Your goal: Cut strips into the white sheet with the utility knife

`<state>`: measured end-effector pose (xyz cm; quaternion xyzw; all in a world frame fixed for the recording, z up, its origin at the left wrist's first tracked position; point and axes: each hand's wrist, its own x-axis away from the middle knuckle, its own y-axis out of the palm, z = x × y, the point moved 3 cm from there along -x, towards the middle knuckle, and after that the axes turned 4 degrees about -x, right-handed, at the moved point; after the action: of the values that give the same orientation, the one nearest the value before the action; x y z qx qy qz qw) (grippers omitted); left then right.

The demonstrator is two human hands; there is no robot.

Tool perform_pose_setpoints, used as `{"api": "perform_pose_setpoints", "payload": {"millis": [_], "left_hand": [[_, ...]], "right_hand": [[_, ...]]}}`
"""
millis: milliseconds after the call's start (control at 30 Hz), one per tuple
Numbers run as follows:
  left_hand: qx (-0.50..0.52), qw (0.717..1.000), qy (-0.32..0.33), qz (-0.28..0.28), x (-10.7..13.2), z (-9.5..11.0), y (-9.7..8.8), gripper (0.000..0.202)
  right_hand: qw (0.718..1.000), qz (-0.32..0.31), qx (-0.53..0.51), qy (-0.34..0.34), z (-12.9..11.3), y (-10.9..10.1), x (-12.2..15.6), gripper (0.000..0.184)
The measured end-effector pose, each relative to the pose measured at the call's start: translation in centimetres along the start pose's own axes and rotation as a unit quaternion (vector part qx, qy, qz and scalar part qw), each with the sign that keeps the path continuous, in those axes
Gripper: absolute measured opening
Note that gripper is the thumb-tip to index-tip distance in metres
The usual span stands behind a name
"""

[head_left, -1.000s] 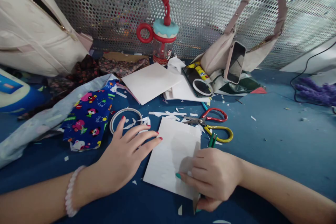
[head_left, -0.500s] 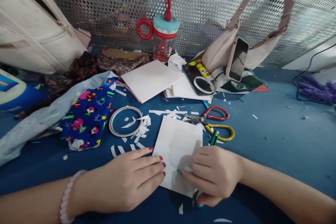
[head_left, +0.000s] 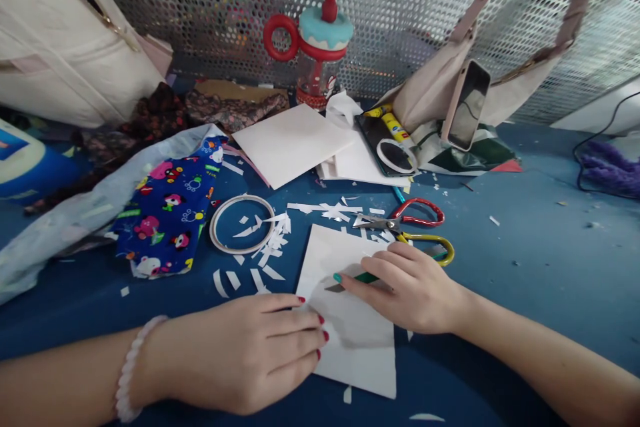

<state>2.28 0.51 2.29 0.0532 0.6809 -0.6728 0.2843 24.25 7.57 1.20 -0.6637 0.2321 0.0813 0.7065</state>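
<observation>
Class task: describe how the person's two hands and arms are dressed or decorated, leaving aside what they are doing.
Both forearms are bare, with no sleeves in view. The left hand has red-painted nails and a bracelet of pale, whitish-pink beads at the wrist. The right hand shows a teal-painted nail on its forefinger; its other nails are hidden. No rings, watch or gloves are visible on either hand.

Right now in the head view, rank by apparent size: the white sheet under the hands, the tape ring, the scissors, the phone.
1. white sheet
2. scissors
3. tape ring and phone: these look alike, and the phone stands farther back, so no ranking between them.
</observation>
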Motion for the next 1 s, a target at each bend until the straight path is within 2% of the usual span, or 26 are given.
{"api": "perform_pose_setpoints", "payload": {"millis": [433,1000], "left_hand": [[0.024,1.000,-0.007,-0.010,0.12,-0.27,0.25,0.046],[0.043,0.999,-0.009,-0.012,0.23,-0.23,0.38,0.038]], "right_hand": [[0.998,-0.036,0.027,-0.036,-0.06,-0.39,-0.60,0.022],[0.998,-0.021,0.036,-0.040,-0.18,-0.77,-0.86,0.022]]}}
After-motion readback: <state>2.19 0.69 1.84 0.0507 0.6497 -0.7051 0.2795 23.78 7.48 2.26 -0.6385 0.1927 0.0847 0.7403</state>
